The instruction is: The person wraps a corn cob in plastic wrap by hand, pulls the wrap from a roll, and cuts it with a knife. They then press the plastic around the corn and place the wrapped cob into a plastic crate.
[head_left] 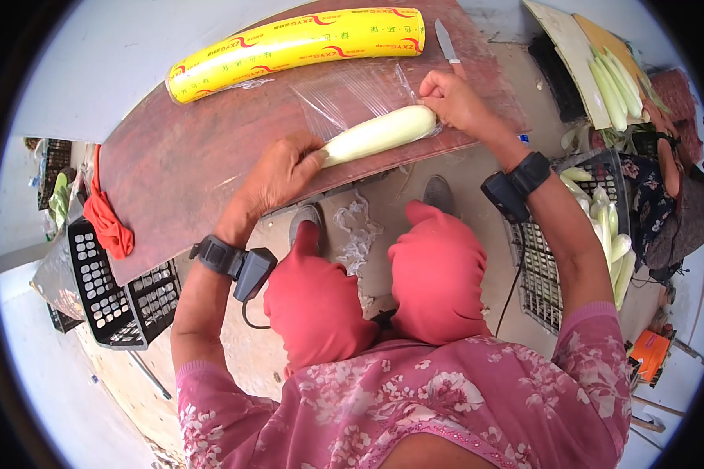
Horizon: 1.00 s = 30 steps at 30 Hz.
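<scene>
A long, smooth, pale green vegetable (379,136), zucchini-like, lies near the table's front edge on a sheet of clear plastic wrap (332,98). My left hand (285,164) grips its left end, thumb on top and fingers curled. At the other end, my right hand (455,100) is closed in a pinch on the plastic wrap, just beyond the vegetable's tip. Behind both hands lies a big yellow roll of plastic wrap (297,51) with red and green print; the sheet stretches from it toward me.
A knife (447,43) lies at the table's (188,172) back right. Black crates stand at left (102,273) and right (536,266), the right one holding pale vegetables (614,234). More vegetables (616,86) lie on a board beside another person (669,180). A red cloth (105,215) hangs at left.
</scene>
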Each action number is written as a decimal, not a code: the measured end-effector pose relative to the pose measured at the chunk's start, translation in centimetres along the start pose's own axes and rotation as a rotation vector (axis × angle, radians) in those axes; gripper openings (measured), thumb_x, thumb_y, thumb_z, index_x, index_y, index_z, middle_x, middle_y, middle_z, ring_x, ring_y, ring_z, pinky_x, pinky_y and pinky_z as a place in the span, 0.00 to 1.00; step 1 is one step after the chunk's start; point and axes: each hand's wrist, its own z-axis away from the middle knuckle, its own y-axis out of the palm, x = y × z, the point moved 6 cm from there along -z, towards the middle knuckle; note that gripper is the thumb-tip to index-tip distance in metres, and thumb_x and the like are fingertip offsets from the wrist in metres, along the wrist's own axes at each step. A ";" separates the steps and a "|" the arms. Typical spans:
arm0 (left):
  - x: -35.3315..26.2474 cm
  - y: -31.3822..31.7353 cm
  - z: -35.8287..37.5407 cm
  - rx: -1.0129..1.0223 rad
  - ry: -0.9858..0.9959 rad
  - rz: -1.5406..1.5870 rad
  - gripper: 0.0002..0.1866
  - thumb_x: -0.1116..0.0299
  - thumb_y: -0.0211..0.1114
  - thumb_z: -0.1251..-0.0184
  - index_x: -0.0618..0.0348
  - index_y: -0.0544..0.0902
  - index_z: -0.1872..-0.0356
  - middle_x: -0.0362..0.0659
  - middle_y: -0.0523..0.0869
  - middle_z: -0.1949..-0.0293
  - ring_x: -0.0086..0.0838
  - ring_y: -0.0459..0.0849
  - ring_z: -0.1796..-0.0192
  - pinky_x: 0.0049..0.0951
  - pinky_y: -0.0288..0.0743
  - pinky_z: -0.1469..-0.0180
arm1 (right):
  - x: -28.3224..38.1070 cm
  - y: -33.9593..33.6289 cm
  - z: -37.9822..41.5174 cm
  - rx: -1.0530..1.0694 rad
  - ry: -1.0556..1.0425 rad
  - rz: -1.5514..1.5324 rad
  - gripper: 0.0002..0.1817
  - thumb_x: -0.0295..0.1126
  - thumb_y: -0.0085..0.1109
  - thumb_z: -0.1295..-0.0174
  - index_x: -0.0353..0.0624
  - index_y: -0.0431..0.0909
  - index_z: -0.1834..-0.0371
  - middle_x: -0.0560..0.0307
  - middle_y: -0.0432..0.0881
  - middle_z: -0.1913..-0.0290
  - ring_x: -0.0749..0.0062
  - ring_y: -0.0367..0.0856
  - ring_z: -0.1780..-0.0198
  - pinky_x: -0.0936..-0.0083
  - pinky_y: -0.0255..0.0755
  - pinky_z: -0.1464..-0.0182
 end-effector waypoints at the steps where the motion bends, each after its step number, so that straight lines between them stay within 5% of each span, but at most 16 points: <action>1: -1.4 -0.1 0.3 0.001 -0.005 -0.020 0.16 0.67 0.68 0.41 0.68 0.81 0.56 0.52 0.83 0.65 0.40 0.83 0.60 0.35 0.75 0.53 | 0.2 0.0 0.2 -0.021 -0.076 0.014 0.02 0.27 0.61 0.41 0.44 0.78 0.66 0.62 0.82 0.72 0.75 0.79 0.75 0.74 0.74 0.54; 6: -1.6 0.3 0.2 0.024 0.008 -0.150 0.22 0.61 0.74 0.47 0.66 0.81 0.56 0.56 0.84 0.62 0.49 0.83 0.57 0.41 0.75 0.53 | 1.6 0.6 1.1 0.027 -0.430 0.023 0.06 0.20 0.53 0.38 0.39 0.77 0.60 0.61 0.80 0.64 0.77 0.79 0.60 0.77 0.72 0.53; 8: -1.2 0.4 -0.3 0.055 -0.051 -0.216 0.20 0.61 0.73 0.47 0.65 0.82 0.58 0.57 0.84 0.61 0.52 0.82 0.55 0.44 0.75 0.52 | 2.6 0.2 1.7 0.065 -0.392 0.099 0.07 0.19 0.52 0.39 0.40 0.80 0.62 0.60 0.81 0.62 0.74 0.80 0.58 0.69 0.67 0.40; 14: -0.7 0.5 -0.3 0.011 -0.006 -0.244 0.18 0.63 0.72 0.46 0.64 0.82 0.58 0.56 0.84 0.61 0.52 0.82 0.55 0.43 0.75 0.52 | 2.2 0.0 2.3 0.098 -0.484 0.261 0.12 0.23 0.46 0.37 0.40 0.82 0.59 0.58 0.82 0.57 0.73 0.77 0.49 0.60 0.28 0.25; 20: -0.8 0.5 -0.5 0.050 -0.052 -0.264 0.20 0.61 0.73 0.47 0.64 0.82 0.58 0.56 0.84 0.60 0.51 0.82 0.54 0.43 0.75 0.51 | 3.1 0.0 3.4 0.270 -0.373 0.201 0.20 0.40 0.57 0.38 0.40 0.77 0.47 0.58 0.79 0.50 0.68 0.74 0.43 0.57 0.25 0.24; 22: -1.1 0.5 -0.5 0.054 -0.080 -0.299 0.20 0.60 0.74 0.48 0.64 0.82 0.59 0.56 0.84 0.59 0.51 0.82 0.54 0.43 0.74 0.51 | 4.9 0.2 4.4 0.218 -0.340 0.322 0.26 0.45 0.65 0.44 0.35 0.77 0.49 0.49 0.77 0.49 0.59 0.76 0.45 0.63 0.55 0.37; 24: -1.1 0.5 -0.5 0.063 -0.112 -0.320 0.20 0.59 0.74 0.48 0.63 0.83 0.59 0.56 0.85 0.59 0.51 0.82 0.53 0.43 0.74 0.50 | 5.3 0.5 4.5 0.186 -0.339 0.380 0.30 0.47 0.70 0.49 0.33 0.77 0.51 0.43 0.76 0.49 0.53 0.77 0.47 0.65 0.70 0.44; 27: -1.1 0.5 -0.5 0.083 -0.146 -0.330 0.20 0.59 0.74 0.48 0.63 0.83 0.60 0.56 0.85 0.60 0.51 0.82 0.53 0.44 0.74 0.50 | 5.0 1.0 4.0 0.193 -0.360 0.389 0.30 0.46 0.73 0.52 0.34 0.77 0.53 0.43 0.79 0.53 0.51 0.78 0.48 0.60 0.62 0.40; 29: -1.2 0.4 -0.5 0.092 -0.151 -0.333 0.20 0.58 0.73 0.48 0.63 0.83 0.61 0.56 0.85 0.60 0.51 0.82 0.53 0.43 0.74 0.50 | 5.0 1.1 3.7 0.231 -0.340 0.409 0.27 0.46 0.71 0.51 0.37 0.77 0.55 0.47 0.81 0.58 0.53 0.78 0.48 0.55 0.45 0.29; 30: -1.2 0.4 -0.5 0.090 -0.143 -0.339 0.19 0.60 0.73 0.48 0.64 0.83 0.61 0.56 0.85 0.61 0.50 0.83 0.54 0.43 0.74 0.52 | 5.0 1.2 3.6 0.261 -0.326 0.393 0.27 0.46 0.71 0.51 0.36 0.77 0.55 0.46 0.81 0.59 0.52 0.79 0.50 0.56 0.51 0.33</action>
